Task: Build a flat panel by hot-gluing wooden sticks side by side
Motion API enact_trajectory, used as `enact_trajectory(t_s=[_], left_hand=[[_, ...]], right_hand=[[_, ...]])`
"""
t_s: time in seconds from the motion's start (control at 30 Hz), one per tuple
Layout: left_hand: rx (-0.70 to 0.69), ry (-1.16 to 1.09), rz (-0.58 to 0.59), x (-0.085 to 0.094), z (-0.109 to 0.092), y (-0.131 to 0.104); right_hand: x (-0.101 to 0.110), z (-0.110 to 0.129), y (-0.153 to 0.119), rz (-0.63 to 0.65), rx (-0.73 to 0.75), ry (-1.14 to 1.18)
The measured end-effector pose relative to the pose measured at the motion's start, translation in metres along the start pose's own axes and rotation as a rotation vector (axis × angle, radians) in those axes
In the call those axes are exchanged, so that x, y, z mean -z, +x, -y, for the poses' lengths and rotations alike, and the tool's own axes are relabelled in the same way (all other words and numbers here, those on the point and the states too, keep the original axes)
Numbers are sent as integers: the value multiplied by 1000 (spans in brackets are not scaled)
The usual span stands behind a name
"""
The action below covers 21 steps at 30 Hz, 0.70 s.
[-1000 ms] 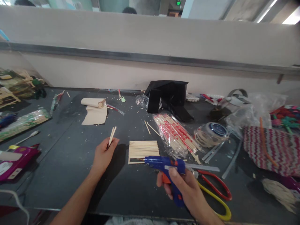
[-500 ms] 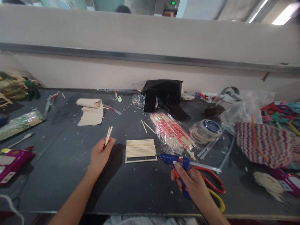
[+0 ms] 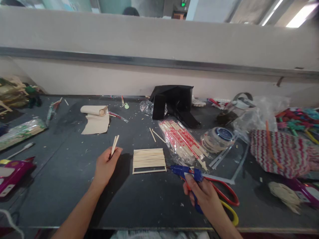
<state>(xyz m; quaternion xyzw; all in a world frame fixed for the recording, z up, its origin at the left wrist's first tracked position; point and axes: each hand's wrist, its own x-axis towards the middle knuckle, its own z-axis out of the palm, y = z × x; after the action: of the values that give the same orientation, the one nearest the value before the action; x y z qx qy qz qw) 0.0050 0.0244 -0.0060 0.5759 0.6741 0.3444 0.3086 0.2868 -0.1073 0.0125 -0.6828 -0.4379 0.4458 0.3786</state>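
Note:
My left hand [image 3: 107, 166] is closed around a couple of short wooden sticks [image 3: 115, 144], which poke up above the fingers. In my right hand [image 3: 203, 194] is a blue glue gun [image 3: 185, 171], its nozzle pointing left at the right edge of a small stick panel [image 3: 149, 158]. The panel lies flat on the dark table, its sticks side by side, with a gap before the front stick. Whether the nozzle touches the wood I cannot tell. Scissors [image 3: 230, 196] with red and yellow handles lie partly behind my right hand.
Packaged chopsticks [image 3: 180, 139] lie behind the panel, two loose sticks [image 3: 156, 135] beside them. Further right are a clear jar [image 3: 219, 137], a metal ruler and a striped knitted piece [image 3: 276, 152]. A paper roll [image 3: 96, 118] and a purple device [image 3: 15, 176] are left.
Both hands hold almost the same positions, with the glue gun still at the panel's right edge. The whole view has shifted very slightly.

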Motion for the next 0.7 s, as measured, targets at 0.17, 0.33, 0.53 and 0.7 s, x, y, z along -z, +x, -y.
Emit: enact_trajectory(t_s=[0.17, 0.33, 0.53, 0.7], left_hand=[[2, -2, 5, -1, 3, 1], [-2, -1, 4, -1, 4, 1], [-5, 26, 0, 0, 0, 0], [-9, 26, -1, 0, 1, 0]], right_hand=[[0, -3, 0, 1, -16, 5], [0, -3, 0, 4, -22, 2], [-1, 2, 0, -24, -20, -28], [1, -2, -1, 1, -13, -31]])
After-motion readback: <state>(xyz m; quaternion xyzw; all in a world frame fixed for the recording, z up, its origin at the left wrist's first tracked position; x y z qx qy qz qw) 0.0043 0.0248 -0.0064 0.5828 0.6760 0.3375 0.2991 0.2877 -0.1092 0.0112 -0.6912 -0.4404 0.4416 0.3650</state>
